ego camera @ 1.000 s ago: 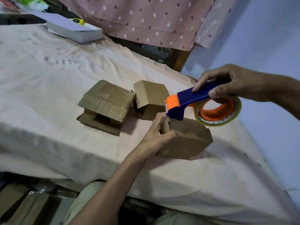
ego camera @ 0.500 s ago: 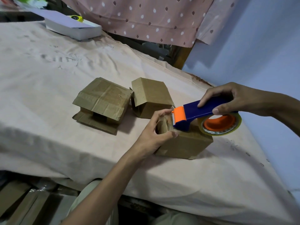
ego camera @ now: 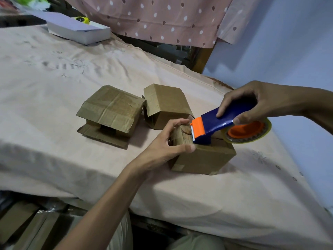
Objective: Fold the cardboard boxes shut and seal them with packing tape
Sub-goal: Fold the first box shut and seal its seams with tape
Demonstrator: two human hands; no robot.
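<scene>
Down from mid-air a second ago, the tape dispenser (ego camera: 212,126) now rests with its orange toothed end on the top of the nearest cardboard box (ego camera: 203,156), at that box's left edge. The right hand (ego camera: 252,101) grips the dispenser's blue handle: the forefinger lies along the upper face, the thumb presses the near edge, and the other fingers curl over the far side. The orange-cored roll of tape (ego camera: 247,131) hangs just below that hand, over the box's right end.

The left hand (ego camera: 165,145) holds the same box at its left end, as it did before. Its fingers curl over the far top corner and its thumb (ego camera: 189,147) lies along the near top edge, so the dispenser's toothed end sits between fingers and thumb, just beside the thumb tip. Whether the blade touches the fingers cannot be told.

Two more boxes lie farther back on the pink cloth (ego camera: 54,105). One, the open box (ego camera: 167,105), stands just beyond the left hand with a flap raised. Left of it, touching or nearly so, lies the flattened box (ego camera: 110,114), its flaps spread. A white carton (ego camera: 77,29) sits at the far left edge.
</scene>
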